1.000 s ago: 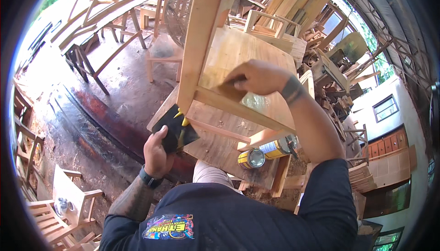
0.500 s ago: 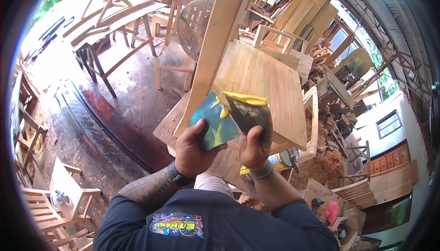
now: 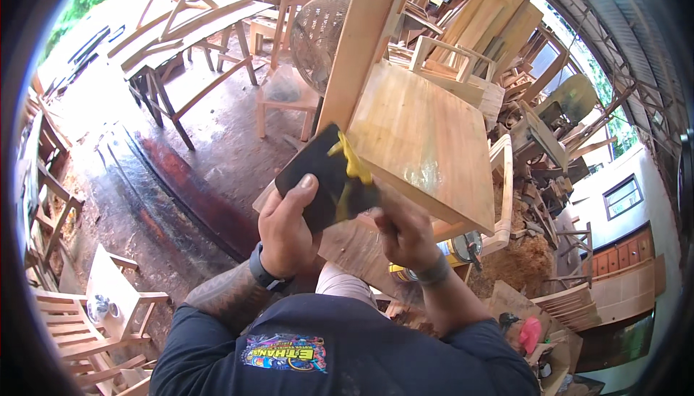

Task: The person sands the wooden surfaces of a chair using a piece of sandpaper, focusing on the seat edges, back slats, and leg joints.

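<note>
My left hand (image 3: 288, 226) grips a thin dark flat plate (image 3: 312, 179), its thumb on top. Yellow paste (image 3: 351, 161) lies thick along the plate's right side, with a streak running lower down. Close by on the right, my right hand (image 3: 406, 231) is closed with curled fingers around a dark putty spreader (image 3: 365, 197). This spreader is tipped nearly edge-on against the plate's right side, so its outline merges with the plate. Beyond both hands stands a pale wooden tabletop (image 3: 426, 135) with an upright wooden board (image 3: 361, 49) along its left side.
A yellow can (image 3: 457, 250) stands just right of my right hand. A standing fan (image 3: 318, 38) and wooden chair (image 3: 283, 96) are beyond the board. A trestle bench (image 3: 195, 34) stands far left, stacked planks (image 3: 484, 23) far right. A small white-topped stool (image 3: 116, 291) sits at lower left.
The spreader has turned from showing its broad face with paste on its edge to nearly edge-on. More paste now sits on the plate's right side. The plate has tilted and looks darker.
</note>
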`<state>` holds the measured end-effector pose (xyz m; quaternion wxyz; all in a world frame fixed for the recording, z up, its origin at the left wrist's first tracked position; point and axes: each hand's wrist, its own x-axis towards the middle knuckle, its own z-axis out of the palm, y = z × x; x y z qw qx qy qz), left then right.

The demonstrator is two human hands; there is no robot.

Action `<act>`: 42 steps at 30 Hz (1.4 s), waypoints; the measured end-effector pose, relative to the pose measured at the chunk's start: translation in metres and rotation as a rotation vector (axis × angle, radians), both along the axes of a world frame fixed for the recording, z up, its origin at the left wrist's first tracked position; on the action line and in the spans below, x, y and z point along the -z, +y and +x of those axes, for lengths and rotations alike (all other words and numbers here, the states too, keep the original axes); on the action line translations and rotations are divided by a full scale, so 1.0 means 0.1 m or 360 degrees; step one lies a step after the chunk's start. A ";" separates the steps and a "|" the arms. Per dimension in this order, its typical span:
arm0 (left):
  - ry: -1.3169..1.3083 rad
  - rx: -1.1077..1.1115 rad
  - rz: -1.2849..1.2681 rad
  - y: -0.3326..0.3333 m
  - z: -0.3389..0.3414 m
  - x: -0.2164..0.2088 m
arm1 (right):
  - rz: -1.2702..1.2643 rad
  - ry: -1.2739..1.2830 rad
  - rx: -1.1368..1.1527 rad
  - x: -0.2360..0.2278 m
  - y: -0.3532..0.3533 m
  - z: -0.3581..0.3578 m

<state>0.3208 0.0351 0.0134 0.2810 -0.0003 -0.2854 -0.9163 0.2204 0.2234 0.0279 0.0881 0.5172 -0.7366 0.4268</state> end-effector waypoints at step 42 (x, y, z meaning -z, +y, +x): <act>0.0795 -0.1118 -0.2286 -0.33 -0.54 0.56 | -0.1237 -0.2930 -0.0652 -0.10 0.07 0.49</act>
